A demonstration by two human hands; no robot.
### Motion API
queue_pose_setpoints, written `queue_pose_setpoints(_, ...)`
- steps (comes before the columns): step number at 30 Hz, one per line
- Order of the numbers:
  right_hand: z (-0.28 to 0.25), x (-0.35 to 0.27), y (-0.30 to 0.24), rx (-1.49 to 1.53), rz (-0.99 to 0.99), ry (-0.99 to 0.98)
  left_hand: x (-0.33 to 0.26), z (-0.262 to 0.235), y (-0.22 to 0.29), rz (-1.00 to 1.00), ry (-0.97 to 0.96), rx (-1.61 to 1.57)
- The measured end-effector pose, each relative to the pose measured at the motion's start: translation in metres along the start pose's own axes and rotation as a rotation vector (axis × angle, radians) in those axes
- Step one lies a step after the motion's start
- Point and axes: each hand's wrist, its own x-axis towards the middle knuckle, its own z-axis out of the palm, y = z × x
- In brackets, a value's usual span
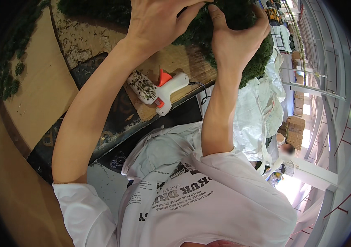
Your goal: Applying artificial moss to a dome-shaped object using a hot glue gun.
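Note:
Dark green artificial greenery [198, 35] lies on the worktable at the top, under both hands. My left hand [159, 20] is closed above it, thumb and fingers drawn together at the picture's upper edge. What they pinch, if anything, is too small or hidden to name. My right hand [237, 43] curls round the greenery's right part, thumb toward the left fingertips; its fingertips are partly cut off. Between my forearms a white hot glue gun [173, 88] with an orange-red trigger rests on its side, its body speckled with dark residue.
Worn cardboard [41, 82] covers the table at left, with more green sprigs [9, 78] along its far left edge. A black cord [203, 88] runs from the glue gun over the table edge. White plastic sacks [253, 115] stand at right; cartons [295, 129] and another person [285, 150] are farther off.

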Motion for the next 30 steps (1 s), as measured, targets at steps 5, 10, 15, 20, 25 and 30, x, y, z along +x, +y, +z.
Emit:
queue_pose_setpoints(5, -0.001, 0.01, 0.017, 0.548, 0.361, -0.397, -0.005, 0.006, -0.007, -0.087, -0.06, -0.26)
queue_pose_setpoints(10, 0.02, 0.005, 0.042, 0.084, -0.166, -0.204, -0.002, 0.0, -0.006, -0.013, -0.044, -0.137)
queue_pose_setpoints(15, 0.024, 0.004, 0.047, 0.049, -0.284, -0.086, -0.001, -0.004, 0.002, -0.096, -0.116, -0.091)
queue_pose_setpoints(20, 0.004, 0.021, 0.036, 0.128, -0.072, -0.269, 0.003, -0.005, 0.004, -0.013, -0.1, -0.082)
queue_pose_setpoints(25, -0.005, 0.03, 0.035, 0.259, -0.02, -0.326, 0.007, -0.005, 0.013, -0.077, -0.118, -0.073)
queue_pose_setpoints(30, -0.003, 0.028, 0.038, 0.281, -0.083, -0.275, 0.011, -0.005, 0.019, -0.08, -0.057, -0.082)
